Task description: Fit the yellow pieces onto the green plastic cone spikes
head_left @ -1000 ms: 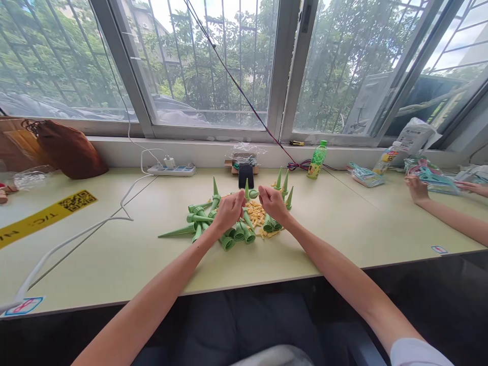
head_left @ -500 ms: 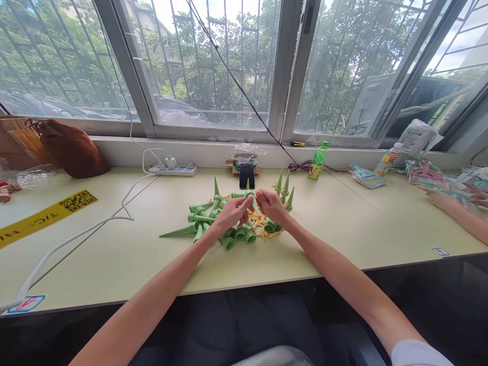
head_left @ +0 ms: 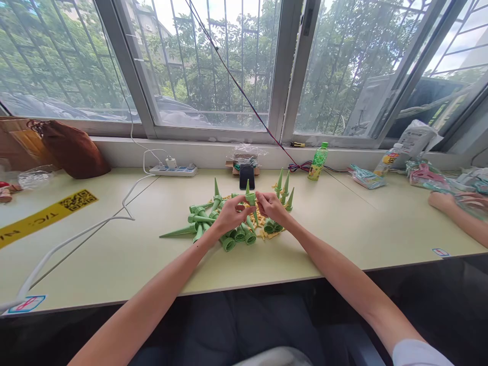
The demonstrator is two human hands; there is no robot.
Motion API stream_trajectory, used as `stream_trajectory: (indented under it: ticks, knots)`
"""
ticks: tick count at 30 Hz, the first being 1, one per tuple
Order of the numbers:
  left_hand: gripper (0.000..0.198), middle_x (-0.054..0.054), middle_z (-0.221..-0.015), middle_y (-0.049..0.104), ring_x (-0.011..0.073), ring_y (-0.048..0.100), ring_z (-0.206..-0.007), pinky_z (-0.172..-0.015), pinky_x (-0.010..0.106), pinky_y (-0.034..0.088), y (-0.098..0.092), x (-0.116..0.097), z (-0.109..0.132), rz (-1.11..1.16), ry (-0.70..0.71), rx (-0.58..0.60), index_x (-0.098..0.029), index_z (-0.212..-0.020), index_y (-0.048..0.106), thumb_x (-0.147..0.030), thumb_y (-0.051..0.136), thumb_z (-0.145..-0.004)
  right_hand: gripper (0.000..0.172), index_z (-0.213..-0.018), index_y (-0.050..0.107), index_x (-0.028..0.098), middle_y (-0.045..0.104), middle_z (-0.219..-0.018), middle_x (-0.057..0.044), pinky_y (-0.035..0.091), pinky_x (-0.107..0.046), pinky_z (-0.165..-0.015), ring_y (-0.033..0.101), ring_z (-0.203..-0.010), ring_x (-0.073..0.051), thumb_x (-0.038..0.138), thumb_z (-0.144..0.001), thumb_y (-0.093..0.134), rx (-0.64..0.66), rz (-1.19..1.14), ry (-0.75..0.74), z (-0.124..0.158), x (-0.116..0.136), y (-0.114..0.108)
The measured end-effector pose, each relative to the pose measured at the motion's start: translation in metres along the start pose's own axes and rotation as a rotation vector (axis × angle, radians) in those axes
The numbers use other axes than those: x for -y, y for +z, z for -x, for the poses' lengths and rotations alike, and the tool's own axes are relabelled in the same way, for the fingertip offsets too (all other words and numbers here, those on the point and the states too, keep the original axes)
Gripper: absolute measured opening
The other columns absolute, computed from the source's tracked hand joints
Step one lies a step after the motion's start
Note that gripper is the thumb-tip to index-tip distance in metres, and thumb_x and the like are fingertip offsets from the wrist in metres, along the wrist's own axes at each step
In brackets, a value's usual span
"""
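Over the pile, my left hand (head_left: 231, 215) grips a green plastic spike (head_left: 250, 200) by its wide collar between thumb and fingers. My right hand (head_left: 271, 207) is closed in a pinch against the collar's right side; what its fingertips hold is hidden. Below and left of my hands lies a heap of green spikes (head_left: 200, 217), some with hollow open ends toward me. Small yellow plastic pieces (head_left: 263, 223) are scattered under my right hand. Beyond it, 3 green spikes (head_left: 285, 189) stand point up with yellow pieces at their sides.
A phone (head_left: 247, 177) leans on a small box behind the pile. A green bottle (head_left: 317, 161) stands at back right, a power strip (head_left: 173, 170) at back left with a white cable (head_left: 125, 203). Another person's hands (head_left: 444, 202) handle plastic packets at far right.
The held spike's collar has turned more upright, and my left fingers have shifted around it. My right hand stays beside it. The other person's hands moved slightly right.
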State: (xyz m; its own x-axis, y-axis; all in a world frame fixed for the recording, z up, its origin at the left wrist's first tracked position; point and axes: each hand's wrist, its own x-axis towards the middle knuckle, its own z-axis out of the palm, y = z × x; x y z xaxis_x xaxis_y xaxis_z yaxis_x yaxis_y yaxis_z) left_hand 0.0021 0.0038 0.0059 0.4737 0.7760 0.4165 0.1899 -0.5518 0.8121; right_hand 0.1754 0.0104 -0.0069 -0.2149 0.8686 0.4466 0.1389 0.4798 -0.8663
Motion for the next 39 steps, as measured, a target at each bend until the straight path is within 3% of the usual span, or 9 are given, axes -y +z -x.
stream_trajectory:
  ticks: [5,10,15,18,20,23,26,32,39]
  knots:
    - [0.029,0.001,-0.073,0.058,0.0083,0.054,-0.05,-0.045,0.019,0.044,0.002,0.007,-0.002,-0.104,0.08,-0.079,-0.014,-0.087,0.06,-0.043,0.062,-0.081,0.056,-0.05,0.036,0.021,0.031,-0.038,0.006,0.028,-0.024,-0.038,0.033,-0.034,-0.008,0.062,-0.089,0.041,0.003,0.082,0.012,0.0,0.001,-0.001]
    - [0.032,0.006,-0.095,0.059,0.0083,0.054,-0.058,-0.05,0.019,0.047,-0.001,0.005,-0.003,-0.234,0.138,-0.078,-0.016,-0.099,0.065,-0.043,0.056,-0.085,0.058,-0.051,0.036,0.021,0.032,-0.04,0.005,0.028,-0.024,-0.039,0.035,-0.037,-0.009,0.065,-0.089,0.037,-0.027,0.153,0.001,0.0,0.003,0.001]
    - [0.034,0.009,-0.109,0.061,0.009,0.056,-0.059,-0.05,0.021,0.049,0.0,0.002,-0.004,-0.261,0.077,-0.122,-0.019,-0.113,0.06,-0.04,0.055,-0.086,0.057,-0.055,0.037,0.02,0.036,-0.045,0.004,0.027,-0.024,-0.043,0.035,-0.042,-0.008,0.065,-0.09,0.036,-0.127,0.183,-0.047,-0.001,0.003,0.003]
    - [0.037,0.008,-0.101,0.062,0.0087,0.057,-0.052,-0.043,0.02,0.046,0.0,0.002,-0.005,-0.193,-0.019,-0.154,-0.018,-0.113,0.056,-0.04,0.058,-0.084,0.055,-0.057,0.038,0.02,0.039,-0.048,0.003,0.028,-0.024,-0.046,0.036,-0.045,-0.009,0.062,-0.092,0.035,-0.16,0.224,-0.064,0.0,0.005,0.001]
    - [0.034,0.006,-0.089,0.062,0.0095,0.057,-0.048,-0.039,0.021,0.045,0.0,0.002,-0.006,-0.081,-0.079,-0.144,-0.015,-0.1,0.059,-0.045,0.056,-0.085,0.055,-0.057,0.038,0.02,0.04,-0.049,0.003,0.029,-0.024,-0.049,0.036,-0.047,-0.009,0.06,-0.093,0.034,-0.172,0.27,-0.08,0.0,0.007,0.0]
    - [0.05,0.007,-0.075,0.061,0.0114,0.056,-0.047,-0.036,0.022,0.044,-0.001,-0.003,-0.008,0.169,-0.189,-0.076,-0.012,-0.075,0.058,-0.059,0.045,-0.087,0.052,-0.059,0.038,0.019,0.04,-0.051,0.003,0.029,-0.024,-0.052,0.036,-0.049,-0.009,0.056,-0.095,0.033,-0.181,0.339,-0.133,0.001,0.007,-0.002]
    - [0.057,0.011,-0.077,0.065,0.0111,0.056,-0.049,-0.037,0.021,0.044,0.0,-0.008,-0.008,0.348,-0.293,0.013,-0.01,-0.073,0.058,-0.065,0.046,-0.085,0.049,-0.061,0.04,0.019,0.041,-0.054,0.004,0.029,-0.024,-0.054,0.036,-0.052,-0.009,0.053,-0.096,0.033,-0.161,0.391,-0.18,0.001,0.006,-0.001]
    - [0.047,0.006,-0.073,0.062,0.0106,0.056,-0.053,-0.041,0.02,0.044,0.001,-0.009,-0.006,0.422,-0.296,0.082,-0.012,-0.085,0.06,-0.059,0.059,-0.08,0.047,-0.062,0.041,0.019,0.041,-0.054,0.004,0.029,-0.023,-0.054,0.035,-0.053,-0.009,0.051,-0.096,0.034,-0.103,0.391,-0.174,0.001,0.003,-0.002]
    - [0.044,0.001,-0.062,0.055,0.0128,0.058,-0.056,-0.045,0.021,0.048,-0.002,-0.008,-0.003,0.298,-0.214,0.117,-0.013,-0.085,0.059,-0.058,0.057,-0.082,0.049,-0.06,0.04,0.02,0.039,-0.05,0.004,0.029,-0.023,-0.051,0.034,-0.05,-0.01,0.055,-0.094,0.035,-0.08,0.353,-0.136,0.002,0.004,-0.003]
